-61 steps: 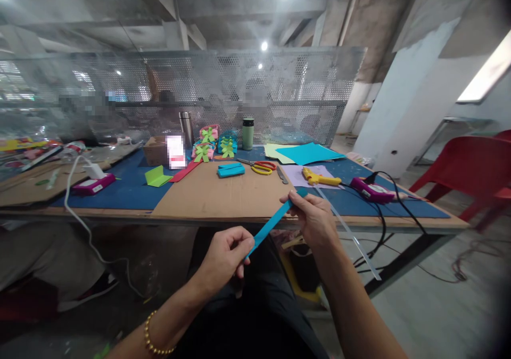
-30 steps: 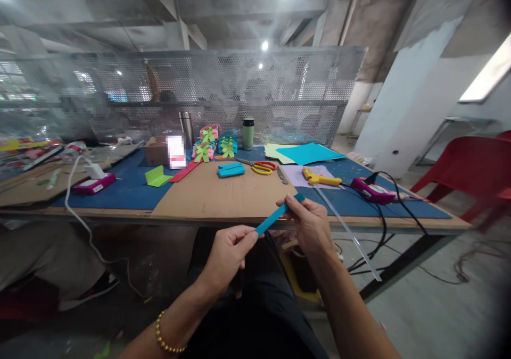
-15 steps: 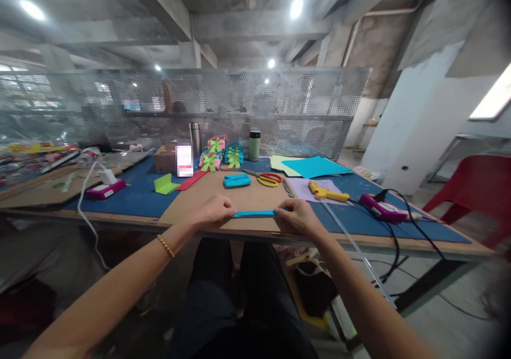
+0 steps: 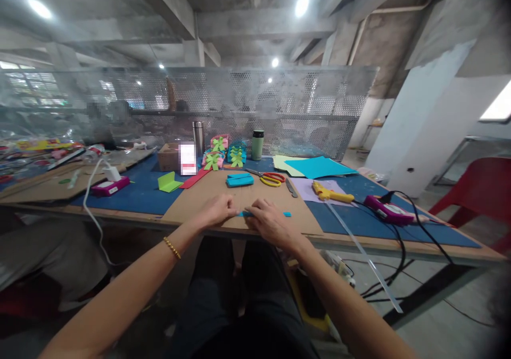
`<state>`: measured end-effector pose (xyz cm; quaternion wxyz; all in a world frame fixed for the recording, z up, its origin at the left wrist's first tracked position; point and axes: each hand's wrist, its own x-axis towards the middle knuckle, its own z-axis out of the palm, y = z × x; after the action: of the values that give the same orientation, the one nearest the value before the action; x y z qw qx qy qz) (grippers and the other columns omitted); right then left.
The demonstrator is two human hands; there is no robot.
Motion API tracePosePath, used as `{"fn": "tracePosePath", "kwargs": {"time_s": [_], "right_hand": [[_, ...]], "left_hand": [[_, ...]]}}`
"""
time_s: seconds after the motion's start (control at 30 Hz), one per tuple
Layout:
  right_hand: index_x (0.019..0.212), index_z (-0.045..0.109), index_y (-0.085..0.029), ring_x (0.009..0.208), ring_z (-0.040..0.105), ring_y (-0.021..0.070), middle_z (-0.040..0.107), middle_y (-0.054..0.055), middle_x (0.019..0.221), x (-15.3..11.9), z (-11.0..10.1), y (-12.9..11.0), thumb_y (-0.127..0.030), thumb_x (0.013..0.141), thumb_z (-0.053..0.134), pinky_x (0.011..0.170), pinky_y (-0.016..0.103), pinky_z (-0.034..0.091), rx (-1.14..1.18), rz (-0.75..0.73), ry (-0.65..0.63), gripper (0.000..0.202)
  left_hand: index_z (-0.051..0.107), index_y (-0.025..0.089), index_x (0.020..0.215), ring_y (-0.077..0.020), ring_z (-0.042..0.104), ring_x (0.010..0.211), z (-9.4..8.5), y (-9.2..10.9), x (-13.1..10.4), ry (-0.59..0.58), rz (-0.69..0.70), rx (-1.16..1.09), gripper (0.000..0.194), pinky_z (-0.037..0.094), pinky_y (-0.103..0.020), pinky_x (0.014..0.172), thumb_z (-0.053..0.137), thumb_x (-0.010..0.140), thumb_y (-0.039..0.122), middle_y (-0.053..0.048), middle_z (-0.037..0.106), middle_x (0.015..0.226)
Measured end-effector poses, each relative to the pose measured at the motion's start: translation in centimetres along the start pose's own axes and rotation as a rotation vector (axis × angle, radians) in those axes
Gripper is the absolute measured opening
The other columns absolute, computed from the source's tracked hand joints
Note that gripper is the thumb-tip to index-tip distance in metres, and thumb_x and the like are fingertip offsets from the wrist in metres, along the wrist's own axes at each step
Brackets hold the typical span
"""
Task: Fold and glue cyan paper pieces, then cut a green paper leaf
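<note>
A narrow blue paper strip lies across the cardboard sheet near the table's front edge. My left hand pinches its left end between thumb and fingers. Over the strip's left half is my right hand, fingers pressed together on it close to my left hand; the strip's right end sticks out past it. Beyond my hands lies a folded blue paper piece, with red-and-yellow scissors to its right.
A yellow glue gun rests on purple paper, its cord running to a magenta power strip. Farther back are blue sheets, a green bottle, a steel flask and paper bows. Left stands folded green paper.
My right hand has slid left from the strip's right end to near my left hand, uncovering that end. The view has shifted slightly.
</note>
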<state>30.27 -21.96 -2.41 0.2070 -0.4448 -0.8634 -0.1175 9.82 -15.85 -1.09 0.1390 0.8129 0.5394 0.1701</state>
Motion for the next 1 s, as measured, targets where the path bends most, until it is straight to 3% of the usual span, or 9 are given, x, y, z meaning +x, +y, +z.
{"fn": "tracePosePath", "kwargs": {"time_s": [0.13,0.3,0.43,0.6,0.73,0.8,0.87,0.93,1.0], "right_hand": [[0.112,0.073,-0.025,0.095,0.053,0.0204,0.064,0.008,0.104,-0.3,0.0,0.3,-0.036,0.102,0.051,0.078,0.032,0.035,-0.058,0.016,-0.083,0.027],[0.119,0.069,-0.03,0.104,0.051,0.0225,0.063,0.007,0.112,-1.2,-0.1,0.1,-0.044,0.101,0.051,0.086,0.035,0.031,-0.148,0.014,-0.028,0.029],[0.113,0.071,-0.029,0.106,0.051,0.022,0.064,0.006,0.112,-1.7,-0.1,0.6,-0.043,0.101,0.049,0.091,0.036,0.03,-0.136,0.036,-0.015,0.028],[0.108,0.072,-0.027,0.103,0.052,0.0223,0.066,0.006,0.11,-3.9,-0.9,2.9,-0.04,0.102,0.048,0.093,0.037,0.029,-0.158,0.113,0.01,0.028],[0.11,0.071,-0.026,0.103,0.052,0.0222,0.067,0.006,0.11,-5.2,-1.2,3.8,-0.036,0.103,0.046,0.093,0.037,0.03,-0.2,0.124,0.063,0.028],[0.107,0.072,-0.024,0.103,0.052,0.0219,0.067,0.007,0.111,-5.1,-1.2,3.6,-0.035,0.103,0.047,0.093,0.037,0.03,-0.207,0.118,0.06,0.027],[0.101,0.073,-0.023,0.102,0.052,0.0219,0.066,0.007,0.11,-4.9,-1.1,3.4,-0.034,0.102,0.048,0.091,0.036,0.031,-0.204,0.117,0.045,0.027],[0.098,0.073,-0.023,0.099,0.051,0.0222,0.066,0.007,0.106,-4.6,-1.1,3.3,-0.036,0.102,0.048,0.088,0.036,0.031,-0.198,0.12,0.029,0.029],[0.097,0.073,-0.023,0.095,0.051,0.022,0.065,0.007,0.103,-4.6,-1.0,3.3,-0.037,0.103,0.046,0.085,0.035,0.032,-0.189,0.122,0.014,0.03]], "left_hand": [[0.06,0.02,0.074,-0.0172,0.057,0.068,0.3,-0.5,0.6,-0.005,0.027,-0.008,0.024,0.029,-0.026,0.055,0.067,0.078,0.042,0.0,0.064,0.07],[0.057,0.019,0.071,-0.0162,0.056,0.066,0.4,-0.9,1.3,-0.042,0.048,-0.026,0.025,0.03,-0.026,0.054,0.068,0.077,0.041,0.001,0.061,0.066],[0.056,0.019,0.07,-0.015,0.053,0.063,0.6,-1.3,1.8,-0.087,0.069,-0.026,0.027,0.029,-0.026,0.053,0.068,0.076,0.042,0.002,0.058,0.064],[0.057,0.019,0.07,-0.0152,0.053,0.065,0.9,-1.8,2.3,-0.085,0.082,-0.009,0.029,0.031,-0.025,0.055,0.068,0.077,0.045,0.002,0.059,0.067],[0.058,0.019,0.074,-0.0176,0.057,0.071,0.2,-1.1,1.5,-0.111,0.077,0.047,0.028,0.035,-0.026,0.059,0.065,0.081,0.045,-0.001,0.063,0.074],[0.061,0.018,0.081,-0.0211,0.059,0.08,-0.3,-0.3,0.7,-0.056,0.089,0.163,0.027,0.039,-0.029,0.065,0.064,0.084,0.045,-0.005,0.066,0.085],[0.063,0.017,0.09,-0.0266,0.059,0.094,-0.4,0.9,-0.2,0.091,0.132,0.347,0.026,0.041,-0.033,0.076,0.064,0.086,0.043,-0.011,0.067,0.097],[0.065,0.017,0.099,-0.0299,0.057,0.104,0.0,2.2,-1.3,0.238,0.219,0.507,0.019,0.041,-0.039,0.085,0.062,0.089,0.033,-0.015,0.065,0.106],[0.065,0.018,0.104,-0.0279,0.056,0.103,0.9,3.4,-2.3,0.279,0.34,0.572,0.018,0.041,-0.04,0.087,0.051,0.094,0.018,-0.014,0.063,0.109]]}}
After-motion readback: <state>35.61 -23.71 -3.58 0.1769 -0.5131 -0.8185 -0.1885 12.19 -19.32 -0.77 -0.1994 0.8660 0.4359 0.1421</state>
